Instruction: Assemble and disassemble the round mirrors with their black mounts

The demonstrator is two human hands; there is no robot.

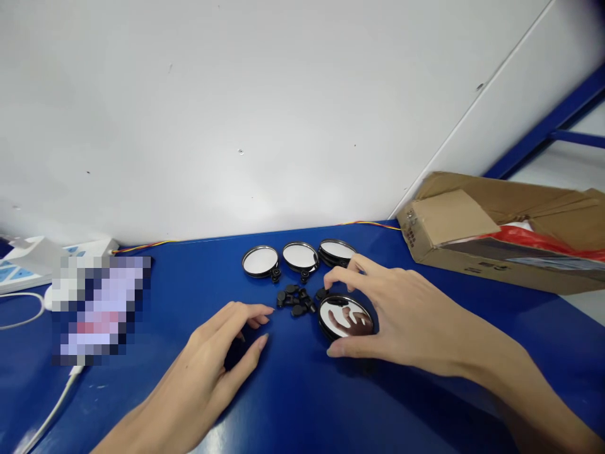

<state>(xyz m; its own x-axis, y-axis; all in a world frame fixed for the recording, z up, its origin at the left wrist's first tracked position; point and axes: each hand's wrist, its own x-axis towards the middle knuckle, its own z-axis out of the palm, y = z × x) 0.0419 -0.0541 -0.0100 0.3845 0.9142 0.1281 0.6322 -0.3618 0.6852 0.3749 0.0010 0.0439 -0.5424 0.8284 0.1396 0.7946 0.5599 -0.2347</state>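
My right hand point(397, 309) curls around a small round mirror point(347, 317) with a black rim, thumb at its near edge and fingers at its far side. The mirror's face is up and reflects the fingers. To its left, my left hand point(215, 353) hovers low over the blue table, thumb and fingers apart, with nothing between them. A cluster of small black swivel-like parts point(295, 300) lies between the two hands. Behind them sit more round mirrors: a left one point(260, 260), a middle one point(300, 257) and a right one point(336, 250), apparently stacked.
An opened cardboard box point(454, 221) with red and white contents stands at the right. At the left lie a pixelated phone-like object point(101, 309) with a white cable point(57, 397), and a white power strip point(28, 261). A white wall point(283, 113) rises behind the blue table point(283, 403).
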